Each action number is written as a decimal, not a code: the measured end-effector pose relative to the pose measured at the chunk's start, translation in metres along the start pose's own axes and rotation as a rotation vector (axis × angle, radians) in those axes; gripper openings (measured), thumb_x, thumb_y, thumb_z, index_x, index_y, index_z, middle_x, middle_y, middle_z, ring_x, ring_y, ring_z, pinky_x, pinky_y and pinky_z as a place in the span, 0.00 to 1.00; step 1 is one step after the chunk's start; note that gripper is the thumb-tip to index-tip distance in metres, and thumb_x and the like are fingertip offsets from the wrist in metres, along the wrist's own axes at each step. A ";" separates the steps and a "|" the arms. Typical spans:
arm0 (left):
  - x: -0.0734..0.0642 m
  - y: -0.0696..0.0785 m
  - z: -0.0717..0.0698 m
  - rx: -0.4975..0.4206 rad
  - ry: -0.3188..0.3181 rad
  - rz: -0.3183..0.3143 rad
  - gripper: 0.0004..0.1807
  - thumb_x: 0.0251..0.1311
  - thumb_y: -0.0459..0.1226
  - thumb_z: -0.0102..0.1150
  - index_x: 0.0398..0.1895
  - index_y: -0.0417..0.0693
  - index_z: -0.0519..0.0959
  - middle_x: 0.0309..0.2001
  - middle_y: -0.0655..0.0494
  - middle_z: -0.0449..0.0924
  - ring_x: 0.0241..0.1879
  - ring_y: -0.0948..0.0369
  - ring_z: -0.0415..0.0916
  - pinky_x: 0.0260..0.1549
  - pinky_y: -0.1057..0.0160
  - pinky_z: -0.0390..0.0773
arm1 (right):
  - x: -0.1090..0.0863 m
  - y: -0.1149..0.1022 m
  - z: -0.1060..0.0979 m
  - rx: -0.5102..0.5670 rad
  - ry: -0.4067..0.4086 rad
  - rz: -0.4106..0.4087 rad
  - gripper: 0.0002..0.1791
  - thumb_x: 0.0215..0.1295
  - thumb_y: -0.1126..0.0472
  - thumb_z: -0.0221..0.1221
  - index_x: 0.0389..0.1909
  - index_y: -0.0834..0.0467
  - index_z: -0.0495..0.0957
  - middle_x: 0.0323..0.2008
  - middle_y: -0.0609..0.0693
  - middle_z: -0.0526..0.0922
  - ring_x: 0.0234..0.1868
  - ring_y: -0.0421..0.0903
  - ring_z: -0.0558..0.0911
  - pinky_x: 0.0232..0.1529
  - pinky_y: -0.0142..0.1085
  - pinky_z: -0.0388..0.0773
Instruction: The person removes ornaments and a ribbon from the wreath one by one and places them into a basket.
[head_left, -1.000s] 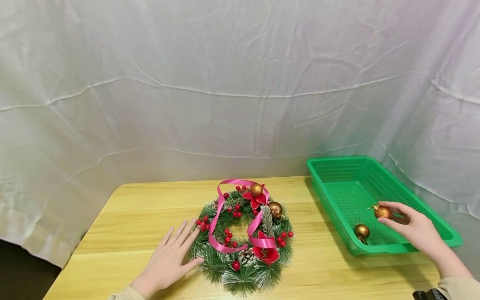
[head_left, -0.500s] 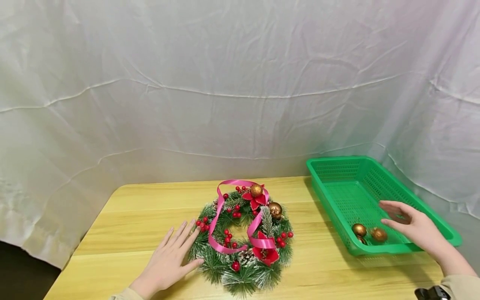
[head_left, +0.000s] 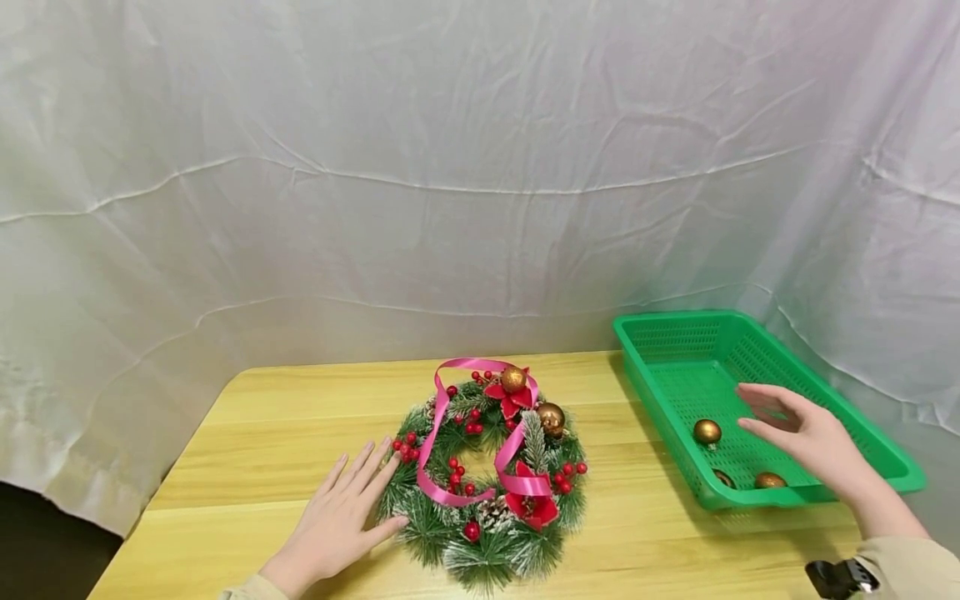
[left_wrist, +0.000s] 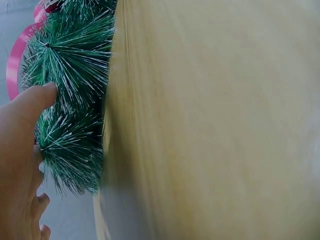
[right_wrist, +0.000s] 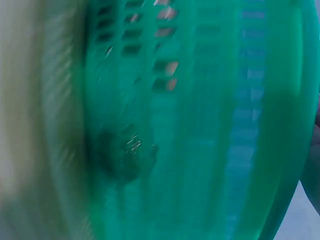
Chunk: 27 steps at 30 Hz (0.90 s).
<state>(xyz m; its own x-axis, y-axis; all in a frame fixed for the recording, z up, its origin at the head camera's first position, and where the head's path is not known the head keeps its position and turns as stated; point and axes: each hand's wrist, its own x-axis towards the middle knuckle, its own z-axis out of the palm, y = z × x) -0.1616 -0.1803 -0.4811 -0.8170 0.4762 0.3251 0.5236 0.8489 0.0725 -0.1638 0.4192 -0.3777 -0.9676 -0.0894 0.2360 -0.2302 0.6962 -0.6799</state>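
A green Christmas wreath (head_left: pixel 480 554) with red berries, red flowers and pinecones lies on the table. A loose pink ribbon (head_left: pixel 427 467) curls over it, and two gold baubles sit on its upper right. My left hand (head_left: pixel 337 521) lies with fingers spread at its left side; in the left wrist view the thumb (left_wrist: pixel 37 100) is at the greenery (left_wrist: pixel 70 65). Over the green basket (head_left: pixel 660 417), my right hand (head_left: pixel 813 446) hovers with loosely bent fingers, holding nothing. Inside are a smooth gold bauble (head_left: pixel 707 431), a glittery one (head_left: pixel 770 481) and a partly hidden one (head_left: pixel 723 478).
The basket stands at the right of the wooden table (head_left: pixel 300 417), its perforated wall (right_wrist: pixel 200 125) blurred in the right wrist view. A pale cloth (head_left: pixel 480 208) hangs behind and at both sides. A dark band with a buckle (head_left: pixel 840 577) is at the right wrist.
My right hand has let go of the glittery bauble, which dropped into the basket and rolled toward its near wall. The smooth bauble shifted away and left. My left hand has stayed still.
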 end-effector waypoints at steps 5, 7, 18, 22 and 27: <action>0.000 -0.001 0.000 0.000 -0.002 0.004 0.46 0.60 0.68 0.42 0.75 0.53 0.53 0.76 0.57 0.40 0.73 0.51 0.46 0.69 0.47 0.41 | 0.014 -0.033 0.023 0.033 0.025 -0.065 0.28 0.65 0.57 0.61 0.66 0.53 0.68 0.59 0.44 0.75 0.52 0.23 0.73 0.44 0.19 0.74; 0.000 -0.001 0.000 0.003 -0.002 0.006 0.46 0.60 0.68 0.42 0.75 0.53 0.53 0.76 0.57 0.40 0.73 0.52 0.45 0.69 0.47 0.40 | 0.020 -0.049 0.034 0.059 0.019 -0.093 0.28 0.65 0.57 0.61 0.65 0.51 0.69 0.60 0.50 0.74 0.53 0.26 0.74 0.46 0.19 0.73; 0.000 0.001 -0.001 -0.002 0.005 0.006 0.46 0.60 0.68 0.42 0.74 0.52 0.54 0.76 0.56 0.41 0.73 0.52 0.44 0.70 0.48 0.39 | 0.058 -0.099 0.108 0.356 -0.150 -0.248 0.26 0.60 0.63 0.64 0.60 0.60 0.72 0.60 0.56 0.74 0.59 0.50 0.75 0.54 0.37 0.74; -0.001 0.001 -0.002 -0.005 -0.011 -0.004 0.46 0.60 0.68 0.42 0.75 0.53 0.54 0.76 0.57 0.41 0.73 0.53 0.43 0.70 0.49 0.38 | 0.065 -0.103 0.134 0.433 -0.195 -0.256 0.25 0.59 0.63 0.65 0.59 0.61 0.73 0.59 0.57 0.75 0.60 0.57 0.73 0.54 0.40 0.74; -0.001 0.002 -0.002 -0.012 0.016 0.001 0.45 0.60 0.68 0.43 0.74 0.52 0.56 0.76 0.56 0.43 0.73 0.52 0.45 0.70 0.49 0.38 | 0.073 -0.100 0.160 0.450 -0.213 -0.253 0.25 0.59 0.63 0.65 0.58 0.63 0.73 0.59 0.59 0.74 0.61 0.62 0.71 0.58 0.44 0.71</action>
<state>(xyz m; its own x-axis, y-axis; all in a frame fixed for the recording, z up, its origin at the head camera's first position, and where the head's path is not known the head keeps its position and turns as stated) -0.1595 -0.1799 -0.4793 -0.8123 0.4737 0.3402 0.5277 0.8454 0.0830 -0.2285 0.2292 -0.4039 -0.8652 -0.3889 0.3164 -0.4342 0.2656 -0.8608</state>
